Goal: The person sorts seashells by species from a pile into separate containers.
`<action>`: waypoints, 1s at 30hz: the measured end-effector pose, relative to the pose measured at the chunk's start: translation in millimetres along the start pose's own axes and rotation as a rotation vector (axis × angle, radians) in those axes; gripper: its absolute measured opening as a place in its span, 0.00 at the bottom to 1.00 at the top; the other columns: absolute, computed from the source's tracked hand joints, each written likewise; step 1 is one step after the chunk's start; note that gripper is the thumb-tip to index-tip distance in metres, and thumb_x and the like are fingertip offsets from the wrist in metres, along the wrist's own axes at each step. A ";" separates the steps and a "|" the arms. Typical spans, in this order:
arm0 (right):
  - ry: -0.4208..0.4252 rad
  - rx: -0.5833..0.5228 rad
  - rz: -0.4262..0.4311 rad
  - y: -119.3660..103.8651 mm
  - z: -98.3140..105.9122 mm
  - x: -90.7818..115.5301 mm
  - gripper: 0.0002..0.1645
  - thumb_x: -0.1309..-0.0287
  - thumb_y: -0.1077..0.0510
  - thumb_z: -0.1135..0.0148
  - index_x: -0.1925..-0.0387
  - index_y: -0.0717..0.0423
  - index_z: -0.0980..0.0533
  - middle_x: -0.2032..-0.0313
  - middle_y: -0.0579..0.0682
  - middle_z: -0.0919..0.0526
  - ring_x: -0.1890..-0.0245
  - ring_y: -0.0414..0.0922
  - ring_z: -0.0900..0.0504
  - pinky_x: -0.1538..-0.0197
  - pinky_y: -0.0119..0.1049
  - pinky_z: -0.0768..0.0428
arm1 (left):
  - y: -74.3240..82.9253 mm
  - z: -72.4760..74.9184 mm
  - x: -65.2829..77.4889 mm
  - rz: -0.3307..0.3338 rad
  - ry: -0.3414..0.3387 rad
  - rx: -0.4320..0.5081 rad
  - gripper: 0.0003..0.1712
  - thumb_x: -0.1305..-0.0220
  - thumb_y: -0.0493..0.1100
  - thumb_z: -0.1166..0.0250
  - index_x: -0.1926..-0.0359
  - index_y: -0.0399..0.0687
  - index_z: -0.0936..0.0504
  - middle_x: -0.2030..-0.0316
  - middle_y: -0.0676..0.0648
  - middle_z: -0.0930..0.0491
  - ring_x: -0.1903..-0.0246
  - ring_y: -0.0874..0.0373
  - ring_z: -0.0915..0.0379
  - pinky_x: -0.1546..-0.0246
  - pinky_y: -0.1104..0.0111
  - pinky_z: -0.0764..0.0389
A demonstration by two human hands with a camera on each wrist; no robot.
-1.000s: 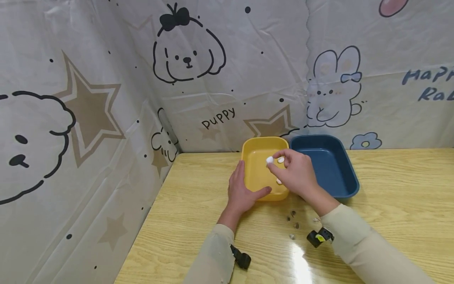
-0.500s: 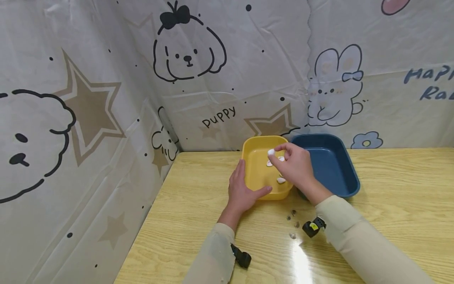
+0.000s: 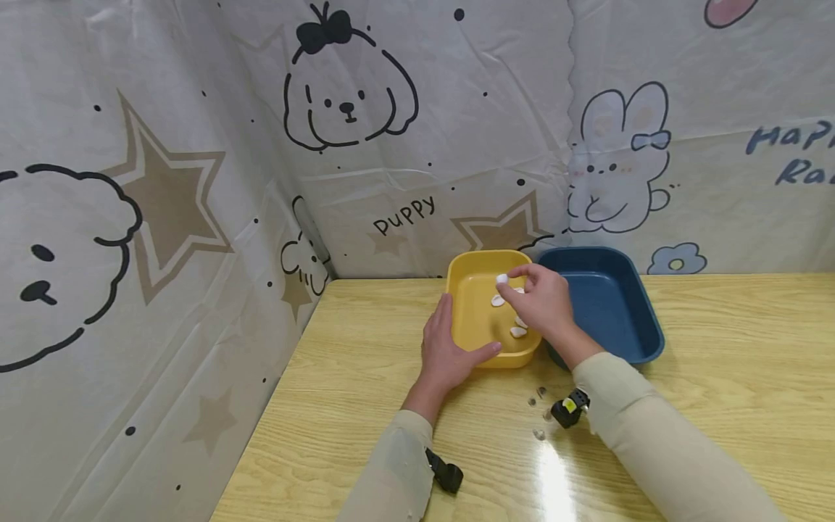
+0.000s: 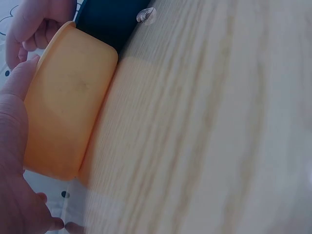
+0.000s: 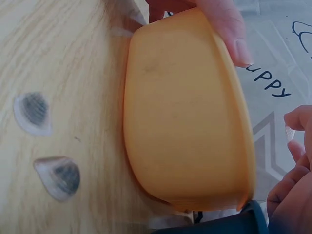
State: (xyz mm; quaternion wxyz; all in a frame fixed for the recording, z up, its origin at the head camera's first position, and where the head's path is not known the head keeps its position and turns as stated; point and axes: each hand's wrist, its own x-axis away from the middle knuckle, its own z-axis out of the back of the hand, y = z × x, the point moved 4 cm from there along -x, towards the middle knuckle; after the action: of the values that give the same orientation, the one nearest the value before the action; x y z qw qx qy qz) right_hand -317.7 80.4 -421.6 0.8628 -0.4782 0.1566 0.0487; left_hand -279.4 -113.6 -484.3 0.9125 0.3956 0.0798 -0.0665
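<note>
Over the yellow plastic basin (image 3: pixel 472 308), my right hand (image 3: pixel 546 301) pinches a small white seashell (image 3: pixel 501 278) between thumb and fingertips. In the right wrist view only a sliver of that shell (image 5: pixel 289 133) shows between the fingers. My left hand (image 3: pixel 446 353) grips the basin's near-left corner, its fingers along the left wall and its thumb over the near rim. On the basin floor lie several white seashells, among them one shell (image 3: pixel 498 300) below the pinched one and another shell (image 3: pixel 518 332) nearer the front; the right hand partly covers some.
A dark blue basin (image 3: pixel 603 308) stands against the yellow one's right side. In front of them, several small greyish clam shells (image 5: pixel 59 178) are scattered on the wood-grain table (image 3: pixel 339 362). A printed cloth (image 3: pixel 404 167) hangs behind and at the left.
My right hand has shifted slightly toward the basin's back with the pinched seashell, and its forearm has swung a little left. More shells on the basin floor show now. My left hand stays put.
</note>
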 end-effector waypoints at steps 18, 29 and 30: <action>-0.068 0.001 -0.065 15.2 -15.5 -2.2 0.19 0.43 0.45 0.29 0.58 0.54 0.18 0.82 0.49 0.34 0.82 0.48 0.33 0.79 0.36 0.38 | 0.9 0.0 0.5 0.018 -0.013 -0.007 0.73 0.56 0.74 0.27 0.19 0.54 0.57 0.22 0.59 0.57 0.25 0.53 0.61 0.29 0.52 0.51; -0.084 0.007 -0.061 16.1 -16.9 -3.1 0.23 0.43 0.46 0.28 0.54 0.60 0.17 0.82 0.49 0.33 0.81 0.48 0.32 0.78 0.37 0.37 | 0.3 0.5 0.7 0.006 -0.005 -0.008 0.73 0.56 0.73 0.26 0.20 0.53 0.56 0.22 0.57 0.57 0.25 0.51 0.60 0.30 0.51 0.50; -0.084 0.005 -0.061 16.0 -16.9 -3.5 0.23 0.43 0.46 0.28 0.54 0.60 0.17 0.82 0.49 0.33 0.81 0.48 0.32 0.78 0.36 0.37 | 0.2 0.6 0.5 0.003 -0.003 -0.004 0.73 0.56 0.73 0.26 0.20 0.53 0.56 0.22 0.57 0.57 0.25 0.51 0.60 0.30 0.50 0.50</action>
State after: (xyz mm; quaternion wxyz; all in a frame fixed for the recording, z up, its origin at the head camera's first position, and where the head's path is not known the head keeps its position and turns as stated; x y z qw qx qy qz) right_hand -328.5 75.1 -441.8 0.8709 -0.4781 0.1054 0.0420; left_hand -278.8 -113.9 -483.9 0.9134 0.3940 0.0781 -0.0655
